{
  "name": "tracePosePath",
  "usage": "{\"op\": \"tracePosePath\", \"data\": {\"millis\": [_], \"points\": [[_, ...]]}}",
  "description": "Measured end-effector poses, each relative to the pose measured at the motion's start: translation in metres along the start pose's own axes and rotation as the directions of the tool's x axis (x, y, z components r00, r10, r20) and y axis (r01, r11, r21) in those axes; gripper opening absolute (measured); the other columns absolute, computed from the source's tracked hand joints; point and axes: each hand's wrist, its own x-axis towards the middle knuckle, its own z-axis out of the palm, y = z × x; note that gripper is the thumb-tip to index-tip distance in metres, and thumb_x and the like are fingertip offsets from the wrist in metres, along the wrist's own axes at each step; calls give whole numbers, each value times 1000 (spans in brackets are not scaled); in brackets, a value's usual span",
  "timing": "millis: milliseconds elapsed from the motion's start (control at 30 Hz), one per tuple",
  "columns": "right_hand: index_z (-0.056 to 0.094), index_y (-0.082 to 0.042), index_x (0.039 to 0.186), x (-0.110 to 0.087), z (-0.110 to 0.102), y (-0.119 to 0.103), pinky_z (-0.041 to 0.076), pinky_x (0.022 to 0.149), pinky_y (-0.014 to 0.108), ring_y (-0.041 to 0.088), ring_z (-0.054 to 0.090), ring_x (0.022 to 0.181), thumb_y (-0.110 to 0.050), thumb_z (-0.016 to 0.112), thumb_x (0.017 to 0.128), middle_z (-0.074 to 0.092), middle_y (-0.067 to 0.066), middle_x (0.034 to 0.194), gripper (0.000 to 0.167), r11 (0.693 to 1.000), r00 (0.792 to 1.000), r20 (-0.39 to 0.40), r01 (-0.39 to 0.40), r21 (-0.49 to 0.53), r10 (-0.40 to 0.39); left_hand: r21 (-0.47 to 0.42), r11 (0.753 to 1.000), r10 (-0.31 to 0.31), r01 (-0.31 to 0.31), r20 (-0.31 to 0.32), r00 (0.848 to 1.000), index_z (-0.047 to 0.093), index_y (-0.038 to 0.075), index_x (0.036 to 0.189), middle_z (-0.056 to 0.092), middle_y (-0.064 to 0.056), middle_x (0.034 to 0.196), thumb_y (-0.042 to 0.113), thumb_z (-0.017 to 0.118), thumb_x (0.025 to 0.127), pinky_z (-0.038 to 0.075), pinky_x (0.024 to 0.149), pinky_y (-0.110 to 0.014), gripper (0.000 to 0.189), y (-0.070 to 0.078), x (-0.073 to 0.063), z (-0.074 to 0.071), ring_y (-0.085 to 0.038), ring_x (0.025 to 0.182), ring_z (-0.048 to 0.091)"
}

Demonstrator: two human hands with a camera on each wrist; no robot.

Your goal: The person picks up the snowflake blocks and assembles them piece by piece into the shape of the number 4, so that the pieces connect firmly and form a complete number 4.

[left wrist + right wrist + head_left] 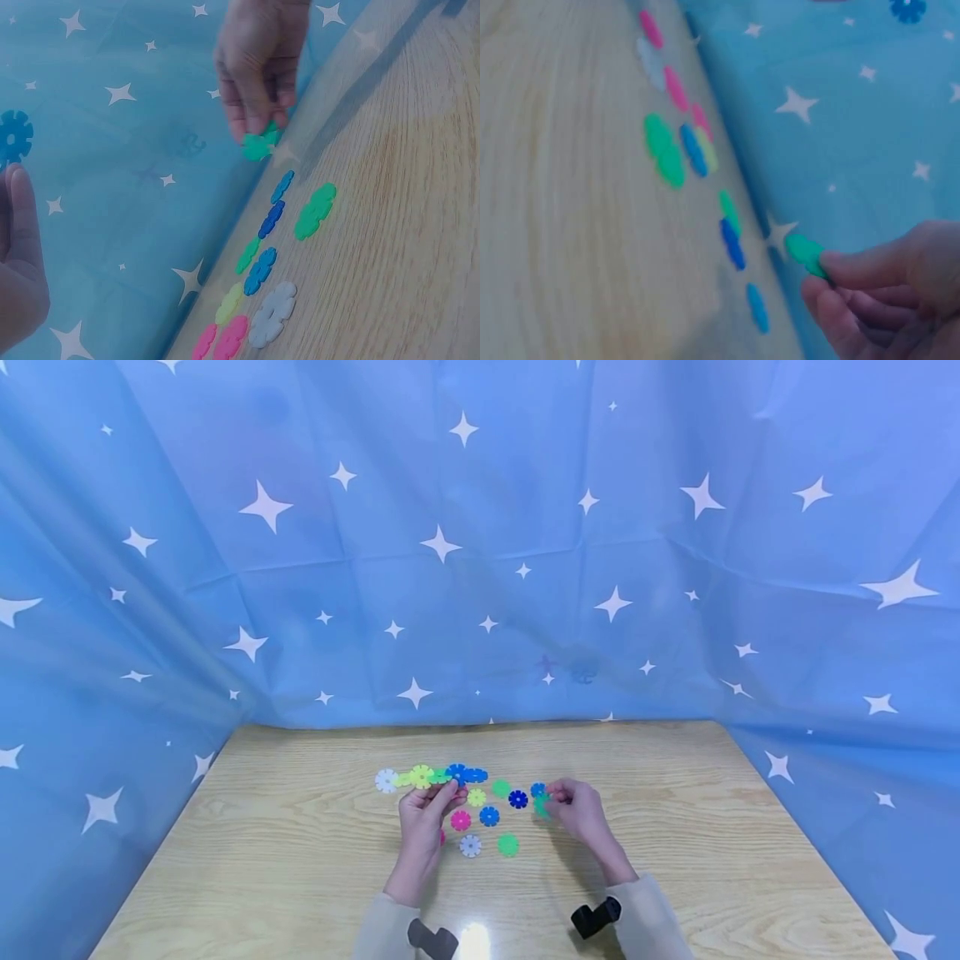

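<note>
In the head view, my left hand grips a joined chain of notched plastic discs by its blue end. The chain runs from a white disc through a yellow disc and a green disc to an upright blue disc and a tilted blue disc. To the right, my right hand pinches a single green disc between thumb and fingers, raised off the table. The two held pieces are apart. Left fingers cover part of the chain.
Loose discs lie on the wooden table between the hands: a dark blue disc, a pink disc, a white disc, a green disc and several others. A blue star-patterned cloth hangs behind the table.
</note>
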Motion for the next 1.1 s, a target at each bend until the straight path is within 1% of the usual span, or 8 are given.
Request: {"op": "tracePosePath", "data": {"millis": [133,300,433,567,700,833,933,1100], "points": [[68,2,94,0,-2,-11,51,54,23,14,56,64,6,68,78,62,4,75,16,998,1000,-21,9,69,-7,-5,1000,-1,1,3,1000,69,11,76,70,-4,72,-5,63,84,59,68,-26,19,0,0,1,-13,68,68],[68,2,95,-3,-5,-27,58,61,31,21,64,67,3,69,81,66,7,76,14,983,1000,-29,12,184,-7,-6,1000,4,-4,7,1000,69,12,76,70,-4,73,-5,63,85,59,69,-26,20,0,0,1,-13,68,68],[68,2,96,-6,-7,-39,59,65,31,24,66,72,-1,69,82,67,9,79,15,968,1000,-16,14,251,-11,-12,1000,-4,4,6,1000,69,11,77,70,-4,73,-5,63,85,59,69,-26,19,0,0,1,-13,69,68],[68,2,94,-9,-9,-51,59,66,29,29,67,74,-3,70,81,68,9,79,14,956,1000,-9,11,294,-9,-15,1000,-10,10,3,1000,69,11,77,70,-5,73,-5,63,85,59,69,-26,18,-1,0,1,-14,68,68],[67,3,93,-12,-9,-62,59,67,34,33,67,75,-1,69,81,68,9,78,13,944,1000,-12,22,328,-19,-12,1000,-8,8,-2,1000,69,10,77,70,-5,73,-6,63,84,59,68,-26,18,-1,0,1,-13,68,68],[66,4,92,-15,-7,-71,59,68,38,24,67,70,0,69,81,68,10,76,13,933,999,-11,47,356,-47,-4,1000,-10,10,-2,1000,68,10,77,70,-4,73,-5,64,84,59,69,-26,17,-1,0,1,-13,68,68],[66,4,92,-16,-5,-76,59,67,35,17,67,67,-1,69,82,68,11,76,12,924,998,-4,58,379,-61,7,1000,-16,16,1,1000,68,10,77,70,-4,73,-2,65,84,59,69,-26,15,-1,-1,1,-13,69,68],[65,3,92,-18,-2,-83,59,66,28,16,67,68,-2,69,83,68,12,76,11,911,998,15,44,410,-55,17,1000,-22,21,4,1000,68,10,77,69,-4,73,-1,65,85,59,70,-26,14,0,-1,1,-13,69,68]]}}
